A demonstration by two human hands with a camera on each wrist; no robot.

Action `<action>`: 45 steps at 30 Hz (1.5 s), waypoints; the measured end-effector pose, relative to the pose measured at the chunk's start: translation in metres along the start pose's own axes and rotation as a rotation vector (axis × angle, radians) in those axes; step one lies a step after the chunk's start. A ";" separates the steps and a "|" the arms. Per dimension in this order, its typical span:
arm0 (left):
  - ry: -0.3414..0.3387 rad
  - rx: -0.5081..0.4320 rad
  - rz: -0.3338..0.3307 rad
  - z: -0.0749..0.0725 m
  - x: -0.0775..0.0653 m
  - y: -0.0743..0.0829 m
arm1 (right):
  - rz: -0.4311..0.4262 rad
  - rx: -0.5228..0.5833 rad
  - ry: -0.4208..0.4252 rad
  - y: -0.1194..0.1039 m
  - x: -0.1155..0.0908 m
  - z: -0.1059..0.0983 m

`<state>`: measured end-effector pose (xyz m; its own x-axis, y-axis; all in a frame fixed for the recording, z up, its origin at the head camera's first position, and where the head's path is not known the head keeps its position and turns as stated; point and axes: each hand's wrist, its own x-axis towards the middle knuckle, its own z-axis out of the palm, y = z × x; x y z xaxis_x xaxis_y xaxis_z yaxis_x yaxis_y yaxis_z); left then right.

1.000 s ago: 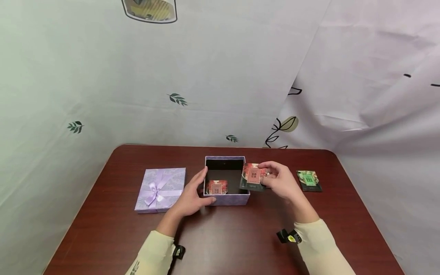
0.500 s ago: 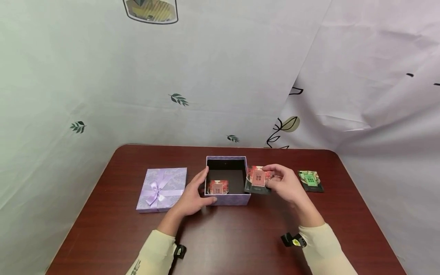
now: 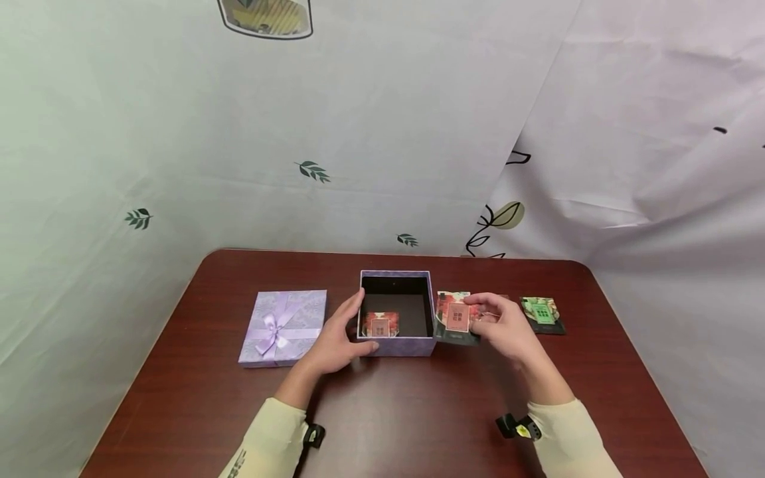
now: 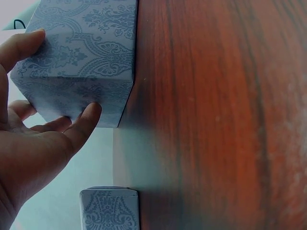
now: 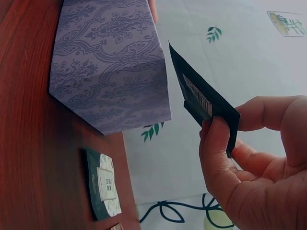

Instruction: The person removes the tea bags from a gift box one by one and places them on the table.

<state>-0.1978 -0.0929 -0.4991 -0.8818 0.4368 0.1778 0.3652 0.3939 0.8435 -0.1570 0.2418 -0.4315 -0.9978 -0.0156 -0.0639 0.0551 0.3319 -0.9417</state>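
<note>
A lidless purple gift box (image 3: 399, 346) with a dark interior stands on the table. My left hand (image 3: 335, 342) holds its front left corner, the thumb on the front wall and fingers along the left wall (image 4: 110, 93). One red tea sachet (image 3: 381, 325) lies inside at the front left. Just right of the box my right hand (image 3: 508, 332) pinches another red tea sachet (image 3: 457, 317) between thumb and fingers. Its dark back with a barcode shows in the right wrist view, where the held sachet (image 5: 204, 96) is tilted and apart from the box wall (image 5: 110, 67).
The purple lid (image 3: 283, 328) with a ribbon bow lies left of the box. A green tea sachet (image 3: 542, 315) lies on the table at the right. Something reddish (image 3: 504, 300) is mostly hidden behind my right hand. A patterned white cloth (image 3: 358, 133) hangs behind the table.
My right hand has moved right and slightly nearer with the red sachet, from over the box's right rim to beside it. My left hand has stayed at the box corner.
</note>
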 end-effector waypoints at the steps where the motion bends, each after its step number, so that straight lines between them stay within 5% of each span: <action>1: 0.001 0.000 -0.001 0.000 0.000 0.000 | 0.000 0.000 0.000 0.001 -0.001 0.000; 18: 0.010 -0.029 0.035 0.000 0.000 0.002 | 0.069 -0.021 0.004 0.014 -0.012 -0.006; 45: -0.003 -0.013 0.004 0.000 -0.001 0.001 | 0.101 -0.031 -0.102 0.053 -0.023 0.002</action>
<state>-0.1969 -0.0928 -0.4984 -0.8795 0.4406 0.1799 0.3648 0.3813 0.8494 -0.1310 0.2581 -0.4804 -0.9783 -0.0761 -0.1929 0.1525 0.3659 -0.9181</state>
